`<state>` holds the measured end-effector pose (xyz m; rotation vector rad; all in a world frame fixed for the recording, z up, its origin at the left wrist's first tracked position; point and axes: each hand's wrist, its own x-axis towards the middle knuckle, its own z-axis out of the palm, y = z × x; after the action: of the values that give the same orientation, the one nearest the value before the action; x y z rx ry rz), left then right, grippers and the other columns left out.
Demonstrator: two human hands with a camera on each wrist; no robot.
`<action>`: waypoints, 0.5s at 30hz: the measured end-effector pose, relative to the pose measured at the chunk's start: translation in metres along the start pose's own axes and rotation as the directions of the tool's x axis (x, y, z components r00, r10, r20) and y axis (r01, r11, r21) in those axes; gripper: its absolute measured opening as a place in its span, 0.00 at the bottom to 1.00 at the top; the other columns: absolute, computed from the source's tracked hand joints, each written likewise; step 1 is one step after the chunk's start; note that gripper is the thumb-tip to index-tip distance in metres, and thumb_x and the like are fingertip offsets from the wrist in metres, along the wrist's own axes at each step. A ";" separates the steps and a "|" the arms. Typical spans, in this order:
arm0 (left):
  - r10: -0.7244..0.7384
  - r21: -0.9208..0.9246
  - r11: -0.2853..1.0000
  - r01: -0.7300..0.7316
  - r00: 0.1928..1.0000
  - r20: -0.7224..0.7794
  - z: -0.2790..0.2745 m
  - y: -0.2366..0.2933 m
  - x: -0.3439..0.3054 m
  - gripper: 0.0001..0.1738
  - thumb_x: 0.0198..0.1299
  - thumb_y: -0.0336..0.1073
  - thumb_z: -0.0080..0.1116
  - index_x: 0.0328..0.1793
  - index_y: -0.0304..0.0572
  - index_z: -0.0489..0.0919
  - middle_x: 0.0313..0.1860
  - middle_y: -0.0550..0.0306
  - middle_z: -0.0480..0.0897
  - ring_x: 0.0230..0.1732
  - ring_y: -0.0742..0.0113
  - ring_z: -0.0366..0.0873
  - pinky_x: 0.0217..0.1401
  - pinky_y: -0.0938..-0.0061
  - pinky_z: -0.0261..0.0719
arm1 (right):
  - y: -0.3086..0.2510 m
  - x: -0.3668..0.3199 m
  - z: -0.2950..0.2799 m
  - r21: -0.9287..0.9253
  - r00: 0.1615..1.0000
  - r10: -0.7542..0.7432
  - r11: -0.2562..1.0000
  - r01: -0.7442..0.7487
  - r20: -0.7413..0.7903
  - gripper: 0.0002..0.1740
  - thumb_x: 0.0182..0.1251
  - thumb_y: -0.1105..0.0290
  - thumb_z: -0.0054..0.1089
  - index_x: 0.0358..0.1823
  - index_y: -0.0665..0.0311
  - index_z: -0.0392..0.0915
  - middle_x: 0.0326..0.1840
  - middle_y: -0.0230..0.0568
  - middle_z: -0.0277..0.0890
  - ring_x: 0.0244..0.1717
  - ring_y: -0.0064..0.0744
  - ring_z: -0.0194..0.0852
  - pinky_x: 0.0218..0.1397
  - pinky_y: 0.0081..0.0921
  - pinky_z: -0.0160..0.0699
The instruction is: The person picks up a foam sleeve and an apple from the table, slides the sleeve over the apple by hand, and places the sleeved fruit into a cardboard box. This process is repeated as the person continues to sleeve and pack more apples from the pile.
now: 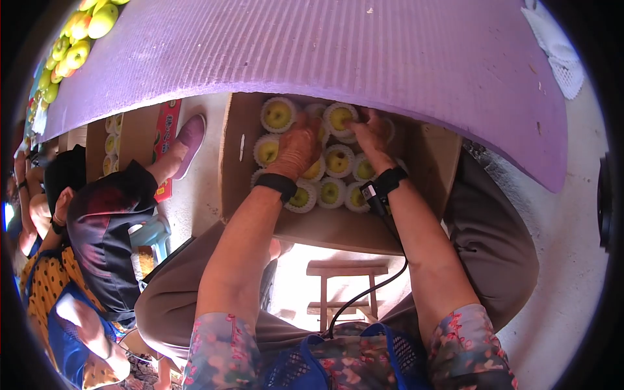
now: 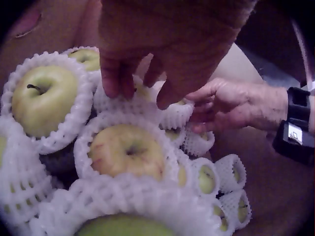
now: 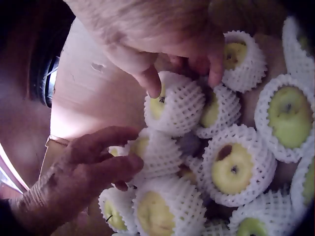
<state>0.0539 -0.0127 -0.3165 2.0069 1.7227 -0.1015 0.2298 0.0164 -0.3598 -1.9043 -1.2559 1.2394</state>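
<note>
Yellow-green apples in white foam nets fill much of an open cardboard box (image 1: 299, 224). My left hand (image 1: 300, 148) reaches in from the left, its thumb and fingers around a netted apple (image 3: 157, 153) beside the box wall. Opposite it, my right hand (image 1: 372, 138) holds another netted apple (image 3: 179, 105) between thumb and fingertips. In the left wrist view, the left hand (image 2: 167, 49) points its fingers down onto the white net, with the right hand (image 2: 234, 104) close behind. One apple (image 3: 234, 168) near the hands has a dark brown spot.
A purple ribbed mat (image 1: 364, 52) overhangs the box's far side, with loose apples (image 1: 78, 52) at its left end. Another apple box (image 1: 166, 140) and a seated person's leg (image 1: 110, 214) are at left. A wooden stool (image 1: 348, 268) stands below.
</note>
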 end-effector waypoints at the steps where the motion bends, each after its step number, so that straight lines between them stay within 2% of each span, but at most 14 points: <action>1: -0.001 0.005 1.000 0.001 1.000 -0.003 0.001 0.001 0.001 0.31 0.54 0.35 0.62 0.66 0.48 0.70 0.65 0.45 0.66 0.61 0.47 0.74 0.58 0.58 0.77 | -0.013 -0.008 -0.010 0.014 0.999 0.011 1.000 -0.012 0.046 0.42 0.45 0.66 0.73 0.64 0.68 0.68 0.62 0.54 0.73 0.64 0.50 0.70 0.66 0.34 0.66; 2: -0.003 0.009 1.000 0.003 1.000 -0.005 0.003 0.002 0.002 0.31 0.54 0.35 0.62 0.66 0.48 0.70 0.65 0.45 0.67 0.61 0.47 0.74 0.58 0.58 0.77 | -0.019 -0.012 -0.015 0.026 0.996 0.022 0.999 -0.025 0.091 0.42 0.44 0.68 0.73 0.65 0.70 0.66 0.63 0.57 0.71 0.65 0.53 0.68 0.67 0.34 0.65; 5: -0.035 -0.035 0.999 0.038 0.996 0.084 -0.004 0.004 0.005 0.32 0.53 0.36 0.62 0.67 0.49 0.70 0.67 0.45 0.65 0.62 0.46 0.74 0.60 0.58 0.77 | -0.010 -0.011 -0.007 -0.227 0.995 0.033 0.974 -0.011 0.092 0.46 0.43 0.64 0.75 0.68 0.64 0.66 0.59 0.50 0.75 0.61 0.47 0.73 0.65 0.35 0.68; 8: 0.065 -0.083 0.995 -0.062 0.997 0.034 -0.002 -0.009 0.006 0.32 0.53 0.37 0.63 0.67 0.48 0.70 0.69 0.43 0.65 0.62 0.44 0.73 0.62 0.58 0.75 | -0.004 -0.010 -0.004 -0.139 0.994 0.030 0.990 -0.015 0.103 0.45 0.43 0.66 0.75 0.67 0.63 0.66 0.58 0.51 0.76 0.61 0.49 0.73 0.65 0.36 0.69; 11: 0.192 -0.090 0.976 -0.199 0.978 -0.081 0.013 -0.031 0.009 0.33 0.53 0.38 0.63 0.68 0.45 0.70 0.68 0.40 0.67 0.63 0.44 0.72 0.64 0.59 0.74 | 0.006 -0.004 -0.002 -0.042 0.992 -0.022 0.999 0.027 0.126 0.44 0.43 0.68 0.76 0.65 0.65 0.67 0.58 0.52 0.76 0.61 0.49 0.73 0.64 0.36 0.70; 14: 0.213 0.011 0.977 -0.213 0.973 -0.085 0.002 -0.029 0.002 0.32 0.54 0.39 0.63 0.66 0.41 0.71 0.63 0.36 0.71 0.62 0.43 0.72 0.63 0.59 0.74 | 0.011 -0.006 -0.004 0.033 0.984 -0.074 0.997 0.070 0.161 0.43 0.42 0.68 0.77 0.64 0.68 0.68 0.58 0.53 0.76 0.61 0.48 0.73 0.63 0.35 0.71; 15: 0.192 -0.023 0.981 -0.193 0.980 -0.045 -0.011 -0.026 -0.003 0.31 0.54 0.39 0.63 0.65 0.40 0.72 0.63 0.36 0.72 0.61 0.43 0.73 0.63 0.59 0.74 | 0.012 -0.008 -0.003 0.014 0.986 -0.067 0.998 0.066 0.151 0.43 0.41 0.68 0.77 0.63 0.69 0.68 0.58 0.53 0.76 0.61 0.49 0.73 0.62 0.34 0.72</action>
<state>0.0262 -0.0083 -0.3134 2.1574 1.5370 0.0306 0.2360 0.0044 -0.3646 -1.7742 -1.3768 1.3743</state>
